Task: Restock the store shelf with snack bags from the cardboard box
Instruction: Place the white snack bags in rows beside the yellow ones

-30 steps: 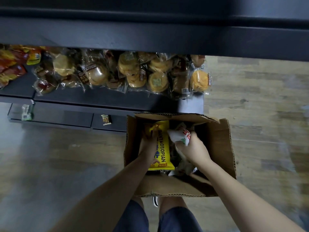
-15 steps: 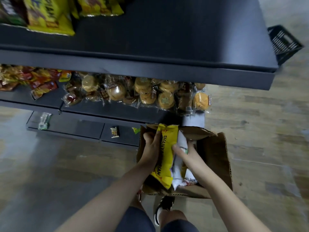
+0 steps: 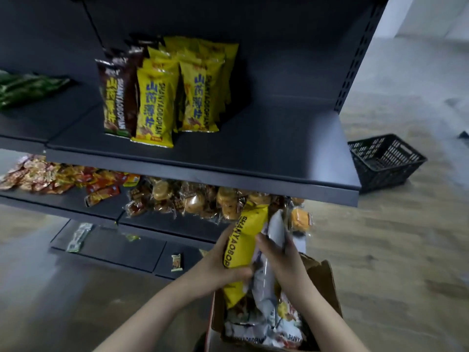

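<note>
Nearest you, the cardboard box (image 3: 327, 285) sits on the floor at the foot of the shelf (image 3: 253, 158), open and holding more bags (image 3: 266, 329) in white and yellow. Just above the box, your left hand (image 3: 218, 265) has its fingers curled round a yellow snack bag (image 3: 247, 240), grasping it from the left side. Your right hand (image 3: 281, 260) grips a white snack bag (image 3: 272, 235) pressed against the yellow one, with fingers wrapped round its front. Both bags stand upright, their tops just below the shelf's front edge. Under the shelf, a lower tier carries wrapped buns (image 3: 193, 199), with red sachets (image 3: 61, 176) further left. On the shelf itself, yellow bags (image 3: 154, 107) stand in rows beside brown bags (image 3: 116, 97). Right of the shelf, a black crate (image 3: 385, 161) rests on the floor.
</note>
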A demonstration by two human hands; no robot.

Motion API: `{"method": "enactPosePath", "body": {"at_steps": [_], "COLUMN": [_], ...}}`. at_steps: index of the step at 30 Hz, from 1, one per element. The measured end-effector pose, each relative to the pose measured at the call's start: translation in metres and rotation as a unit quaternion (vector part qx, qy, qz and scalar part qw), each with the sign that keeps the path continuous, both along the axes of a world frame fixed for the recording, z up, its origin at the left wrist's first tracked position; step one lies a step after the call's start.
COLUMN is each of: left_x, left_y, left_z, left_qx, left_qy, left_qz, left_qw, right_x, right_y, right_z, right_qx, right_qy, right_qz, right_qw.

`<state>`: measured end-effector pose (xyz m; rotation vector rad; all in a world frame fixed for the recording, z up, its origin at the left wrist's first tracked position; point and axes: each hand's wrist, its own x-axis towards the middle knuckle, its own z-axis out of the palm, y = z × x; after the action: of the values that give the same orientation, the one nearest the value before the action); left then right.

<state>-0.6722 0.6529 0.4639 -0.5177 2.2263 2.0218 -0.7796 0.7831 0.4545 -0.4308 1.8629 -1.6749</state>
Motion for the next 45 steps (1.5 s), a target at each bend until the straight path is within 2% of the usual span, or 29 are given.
{"method": "enactPosePath", "body": {"at_steps": [3,6,8,13,17,21,27,36,41,45], "left_x": [0.008,0.016,0.017,-0.002,-0.037,-0.071,-0.112,-0.151,-0.165,-0.163], "left_y": [-0.01,-0.03,-0.044,-0.078,-0.101,-0.117,-0.141,-0.164,-0.167,-0.167], "left_z": [0.034,0.061,0.077,0.098,0.102,0.1,0.099,0.078,0.07,0.069], "left_qx": [-0.023,-0.059,-0.09,-0.15,-0.198,-0.28,-0.363,-0.4,-0.49,-0.524], "left_qy": [0.022,0.055,0.077,0.16,0.207,0.233,0.201,0.128,0.084,0.064], "left_qz": [0.057,0.138,0.181,0.267,0.285,0.318,0.36,0.366,0.383,0.379], "left_qw": [0.998,0.987,0.976,0.938,0.915,0.876,0.836,0.83,0.778,0.76], "right_x": [0.003,0.004,0.001,-0.027,-0.057,-0.082,-0.099,-0.115,-0.129,-0.134], "right_y": [-0.006,-0.013,-0.02,-0.059,-0.093,-0.122,-0.152,-0.168,-0.179,-0.183], "right_z": [0.031,0.07,0.098,0.14,0.158,0.158,0.131,0.094,0.091,0.087], "right_qx": [-0.013,-0.015,-0.02,-0.112,-0.152,-0.156,-0.125,-0.066,-0.002,-0.009], "right_qy": [0.018,0.082,0.136,0.225,0.267,0.263,0.25,0.227,0.245,0.225], "right_qz": [0.046,0.049,0.029,-0.054,-0.112,-0.162,-0.198,-0.229,-0.204,-0.227], "right_qw": [0.999,0.995,0.99,0.966,0.945,0.938,0.939,0.944,0.948,0.947]}}
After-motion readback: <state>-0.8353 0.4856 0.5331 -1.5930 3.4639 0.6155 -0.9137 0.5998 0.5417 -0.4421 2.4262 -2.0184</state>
